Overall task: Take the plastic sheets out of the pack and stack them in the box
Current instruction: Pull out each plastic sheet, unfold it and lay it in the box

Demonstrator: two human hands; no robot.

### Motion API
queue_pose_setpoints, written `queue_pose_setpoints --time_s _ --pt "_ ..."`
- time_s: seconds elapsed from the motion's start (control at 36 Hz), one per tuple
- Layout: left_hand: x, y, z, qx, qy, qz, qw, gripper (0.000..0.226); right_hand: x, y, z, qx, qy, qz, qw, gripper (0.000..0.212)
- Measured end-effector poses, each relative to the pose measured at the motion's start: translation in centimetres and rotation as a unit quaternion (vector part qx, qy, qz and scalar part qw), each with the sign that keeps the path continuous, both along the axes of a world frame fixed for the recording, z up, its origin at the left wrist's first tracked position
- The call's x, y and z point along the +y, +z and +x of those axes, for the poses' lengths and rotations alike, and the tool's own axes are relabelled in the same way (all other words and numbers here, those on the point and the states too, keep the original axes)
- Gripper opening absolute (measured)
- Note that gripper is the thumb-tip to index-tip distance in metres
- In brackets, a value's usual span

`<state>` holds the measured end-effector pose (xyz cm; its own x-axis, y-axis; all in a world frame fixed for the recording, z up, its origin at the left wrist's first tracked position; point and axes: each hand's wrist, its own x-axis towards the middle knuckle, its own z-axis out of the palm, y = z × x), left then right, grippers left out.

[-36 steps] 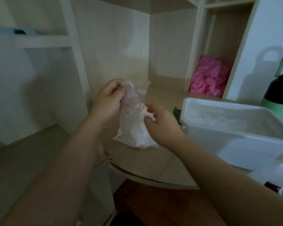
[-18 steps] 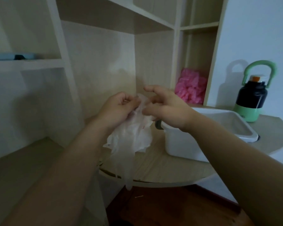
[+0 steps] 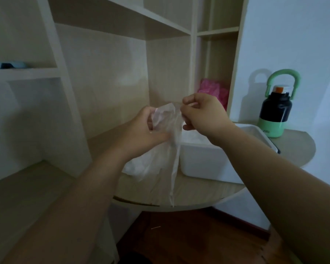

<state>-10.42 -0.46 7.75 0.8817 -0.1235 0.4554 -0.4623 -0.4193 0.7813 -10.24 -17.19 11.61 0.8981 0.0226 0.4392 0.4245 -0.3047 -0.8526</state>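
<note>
My left hand (image 3: 141, 130) grips the clear plastic pack (image 3: 147, 164) near its top, above the round wooden table (image 3: 198, 195). My right hand (image 3: 202, 113) pinches one thin translucent plastic sheet (image 3: 174, 168) at the pack's mouth; the sheet hangs down in a long strip past the table edge. The white box (image 3: 202, 161) stands on the table just right of the pack, below my right wrist. Pale plastic sheets lie inside it, partly hidden by my arm.
A black and green bottle (image 3: 274, 111) with a green handle stands behind the box on the right. A pink plastic bundle (image 3: 213, 90) sits in a shelf niche behind my right hand. Pale shelving fills the left and back. Dark wooden floor (image 3: 179, 235) lies below.
Both hands have risen and shifted right with the pack. My right hand went from gripping the pack's lower part to pinching a sheet at the top, which now hangs down long.
</note>
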Motion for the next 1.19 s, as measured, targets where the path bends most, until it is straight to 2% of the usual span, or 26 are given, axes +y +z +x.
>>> queue_pose_setpoints --time_s 0.08,0.14,0.25,0.31,0.39,0.42,0.47,0.61,0.67,0.72,0.78,0.83,0.89,0.92,1.0,1.06,1.11,1.19 --pt "0.0 -0.3 0.9 -0.009 0.031 -0.069 0.997 0.018 -0.7 0.2 -0.2 0.021 0.020 0.047 0.998 0.012" --pt "0.1 -0.4 1.5 -0.008 0.061 -0.074 0.995 0.014 -1.3 0.3 -0.3 0.035 0.034 0.057 0.997 0.015" --pt "0.0 0.1 2.2 -0.002 0.060 -0.137 0.989 0.015 -2.2 0.4 -0.6 0.066 0.050 0.007 0.997 0.015" --pt "-0.7 0.6 2.2 -0.008 0.051 -0.143 0.988 0.003 -2.4 0.4 -0.6 0.071 0.061 0.022 0.995 0.014" --pt "-1.9 0.5 2.3 0.044 0.005 -0.129 0.991 0.043 -2.5 0.4 -0.4 0.061 0.089 0.070 0.992 0.017" --pt "-2.4 0.2 2.4 0.060 -0.009 -0.113 0.992 0.047 -2.5 0.4 -0.4 0.052 0.094 0.067 0.992 0.018" --pt "-3.0 -0.6 2.8 0.069 -0.015 -0.091 0.993 0.044 -2.7 0.4 -0.3 0.043 0.101 0.052 0.993 0.019" --pt "-3.2 -0.9 4.1 0.002 0.033 -0.113 0.993 0.005 -3.5 0.2 0.0 0.062 0.092 0.017 0.994 0.022" --pt "-3.0 -0.3 4.2 -0.024 0.019 -0.112 0.993 0.016 -3.8 0.2 0.2 0.072 0.063 -0.016 0.995 0.019" --pt "-2.6 0.5 4.1 -0.054 0.011 -0.070 0.996 0.021 -4.2 0.2 0.5 0.053 0.008 -0.130 0.990 0.030" --pt "-2.5 1.5 4.0 -0.097 0.008 0.034 0.995 0.020 -4.4 0.5 0.6 0.031 0.002 -0.237 0.971 0.052" --pt "-2.9 2.6 3.7 -0.122 -0.009 0.159 0.980 0.015 -4.3 1.0 0.4 0.036 0.046 -0.225 0.973 0.072" --pt "-3.5 3.6 3.6 -0.142 -0.021 0.247 0.958 0.011 -4.0 1.7 0.2 0.045 0.063 -0.192 0.978 0.079" --pt "-3.8 4.2 3.6 -0.151 -0.017 0.273 0.950 0.012 -3.9 1.9 0.3 0.041 0.051 -0.202 0.977 0.073" --pt "-4.3 5.2 4.0 -0.181 0.053 0.308 0.933 0.018 -4.0 2.0 0.5 0.018 -0.003 -0.218 0.976 0.023" --pt "-4.4 5.3 4.6 -0.224 0.177 0.363 0.887 0.030 -4.8 1.8 1.2 0.068 -0.020 -0.139 0.988 0.021" --pt "-4.3 5.1 4.6 -0.295 0.264 0.357 0.846 0.045 -5.9 1.4 2.2 0.116 -0.065 -0.060 0.989 0.020" --pt "-4.5 4.2 4.8 -0.396 0.251 0.304 0.829 0.046 -8.1 0.4 4.6 0.140 -0.160 -0.058 0.975 0.012"
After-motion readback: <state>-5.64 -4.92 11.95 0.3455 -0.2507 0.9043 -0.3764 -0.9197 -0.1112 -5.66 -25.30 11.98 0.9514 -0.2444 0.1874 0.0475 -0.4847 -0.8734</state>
